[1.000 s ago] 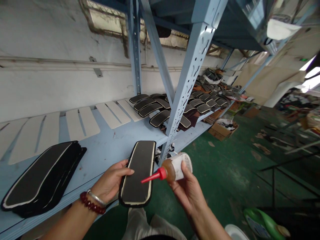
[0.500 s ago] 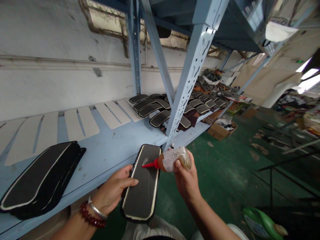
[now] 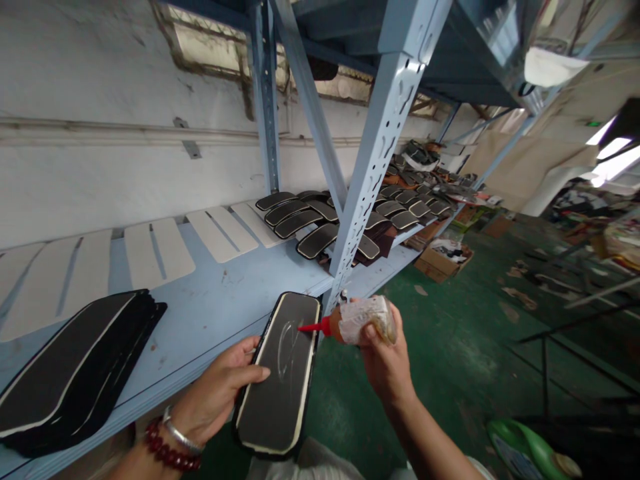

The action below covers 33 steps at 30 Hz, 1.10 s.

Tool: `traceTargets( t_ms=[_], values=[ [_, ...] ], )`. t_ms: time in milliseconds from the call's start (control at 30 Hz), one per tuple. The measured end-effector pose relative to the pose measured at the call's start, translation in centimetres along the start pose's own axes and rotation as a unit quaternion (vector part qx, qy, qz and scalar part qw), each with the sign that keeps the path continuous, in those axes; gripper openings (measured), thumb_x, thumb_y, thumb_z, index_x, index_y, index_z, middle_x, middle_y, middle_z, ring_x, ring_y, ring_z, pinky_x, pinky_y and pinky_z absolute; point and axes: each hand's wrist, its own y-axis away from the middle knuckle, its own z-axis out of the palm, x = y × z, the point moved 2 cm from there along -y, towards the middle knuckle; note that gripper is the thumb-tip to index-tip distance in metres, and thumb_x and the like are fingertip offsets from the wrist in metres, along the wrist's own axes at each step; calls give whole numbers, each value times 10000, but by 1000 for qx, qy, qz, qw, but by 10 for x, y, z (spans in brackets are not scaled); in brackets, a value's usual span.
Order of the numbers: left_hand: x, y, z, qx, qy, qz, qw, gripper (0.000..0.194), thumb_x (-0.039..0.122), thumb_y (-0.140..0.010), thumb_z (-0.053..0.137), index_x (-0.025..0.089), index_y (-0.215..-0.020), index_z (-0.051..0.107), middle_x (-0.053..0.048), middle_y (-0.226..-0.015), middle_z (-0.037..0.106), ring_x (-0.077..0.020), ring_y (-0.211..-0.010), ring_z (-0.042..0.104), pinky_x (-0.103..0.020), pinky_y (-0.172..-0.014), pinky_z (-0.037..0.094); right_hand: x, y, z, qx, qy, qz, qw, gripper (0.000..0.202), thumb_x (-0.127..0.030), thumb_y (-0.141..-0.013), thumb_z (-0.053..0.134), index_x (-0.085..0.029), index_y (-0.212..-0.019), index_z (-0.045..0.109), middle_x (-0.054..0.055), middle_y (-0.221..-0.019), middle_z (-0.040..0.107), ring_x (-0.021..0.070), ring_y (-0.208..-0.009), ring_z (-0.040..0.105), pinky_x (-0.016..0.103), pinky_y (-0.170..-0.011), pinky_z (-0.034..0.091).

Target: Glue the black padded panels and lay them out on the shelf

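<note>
My left hand (image 3: 231, 379) is closed on the left edge of a dark oblong panel (image 3: 273, 407) with a cream border, its thumb lying on the top face. The panel is tilted in front of the shelf edge. In my right hand (image 3: 383, 353) is a squeeze glue bottle (image 3: 361, 321), lying almost level, with a white wrap and a long red nozzle. The nozzle tip is over the upper part of the panel, at or just above its surface. A thin, shiny looping line of glue (image 3: 285, 353) shows on the dark face.
A stack of similar dark panels (image 3: 65, 367) lies on the blue shelf (image 3: 200, 313) to the left. White strips (image 3: 160, 250) line the wall side. More panels (image 3: 295, 223) spread behind the blue upright post (image 3: 373, 160). A green jug (image 3: 525, 450) stands lower right.
The bottle has moved a little to the right and its nozzle tip with it. The glue line on the panel has grown into a longer loop. My left hand keeps its hold.
</note>
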Motion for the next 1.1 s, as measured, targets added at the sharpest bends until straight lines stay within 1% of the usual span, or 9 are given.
traceTargets(
  t_ms=[100, 167, 233, 333, 467, 600, 867, 1033, 1100],
  values=[
    [-5, -10, -5, 11, 3, 0, 1000, 367, 106, -651, 761, 149, -1009, 690, -115, -903, 804, -285, -743, 751, -408, -750, 575, 17, 11, -2, 15, -55, 145, 988, 462, -267, -708, 843, -181, -1107, 627, 60, -927, 736, 202, -802, 686, 300, -718, 559],
    [-8, -21, -14, 35, 19, 8, 999, 393, 95, -637, 770, 148, -1018, 688, -111, -892, 805, -292, -759, 755, -407, -751, 582, 32, 14, -7, 74, -127, 263, 954, 397, -244, -712, 839, -145, -1048, 652, 59, -838, 738, 190, -692, 684, 272, -594, 557],
    [-11, -37, -29, 81, 43, 20, 996, 396, 76, -641, 764, 148, -1022, 685, -104, -869, 805, -288, -750, 757, -403, -734, 591, 43, 13, -13, 132, -184, 321, 920, 356, -215, -711, 836, -138, -1008, 655, 59, -815, 747, 176, -626, 680, 245, -506, 537],
    [-11, -66, -58, 146, 67, 43, 986, 340, 35, -677, 708, 145, -997, 677, -98, -824, 805, -269, -704, 757, -380, -671, 599, 55, 9, -21, 156, -206, 323, 910, 340, -186, -698, 841, -139, -975, 649, 53, -791, 753, 160, -558, 670, 206, -413, 487],
    [-4, -101, -95, 192, 88, 63, 975, 305, 13, -742, 599, 136, -1015, 660, -80, -733, 795, -247, -642, 755, -358, -630, 601, 68, 14, -27, 188, -213, 339, 897, 346, -152, -666, 858, -135, -949, 659, 61, -782, 758, 184, -563, 693, 189, -361, 451],
    [1, -110, -117, 192, 125, 42, 973, 272, 80, -820, 526, 68, -1050, 669, -124, -686, 783, -287, -629, 756, -413, -629, 612, 74, 20, -31, 229, -219, 345, 883, 363, -113, -643, 870, -128, -941, 663, 66, -796, 761, 198, -614, 714, 212, -425, 517],
    [-19, -66, -117, 155, 178, 61, 970, 305, 80, -762, 631, 110, -1055, 710, -124, -899, 818, -317, -969, 747, -446, -876, 597, 76, 17, -41, 222, -245, 341, 880, 329, -129, -679, 855, -172, -930, 646, 25, -770, 751, 174, -569, 696, 220, -431, 536],
    [-31, -61, -104, 163, 141, 67, 974, 381, -32, -602, 679, 156, -925, 750, -88, -923, 823, -314, -993, 739, -410, -885, 581, 84, 15, -47, 245, -253, 353, 867, 347, -64, -707, 811, -145, -991, 629, 83, -871, 770, 210, -738, 743, 298, -635, 628],
    [-30, -60, -98, 172, 123, 70, 975, 407, -41, -575, 667, 174, -909, 753, -68, -934, 823, -310, -1010, 732, -408, -905, 569, 85, 13, -51, 255, -256, 349, 864, 368, -57, -704, 811, -147, -1009, 625, 93, -893, 771, 217, -743, 744, 297, -620, 627]
  ],
)
